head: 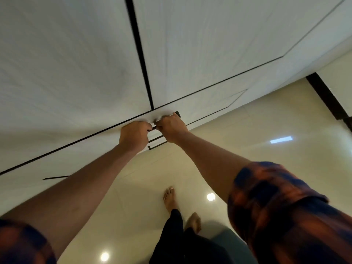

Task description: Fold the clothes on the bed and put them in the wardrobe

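Short sleeves (266, 197) — rust-orange and navy check, blurred, loose at the hem. Trousers (175, 235) — black, full length. Forearms (209, 159), left hand (134, 135), right hand (171, 128) and feet (169, 199) bare.

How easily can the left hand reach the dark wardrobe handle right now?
Yes, apparently: the left hand curls round the dark handle on the wardrobe front, beside the right hand, and nothing lies in the way.

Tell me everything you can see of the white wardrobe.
The wardrobe shows flat white panels with a faint grain, split by thin dark seams; all look shut. A low panel near the glossy floor carries a dark bar handle, gripped by the left hand and right hand side by side. Whether that panel is a drawer cannot be told.
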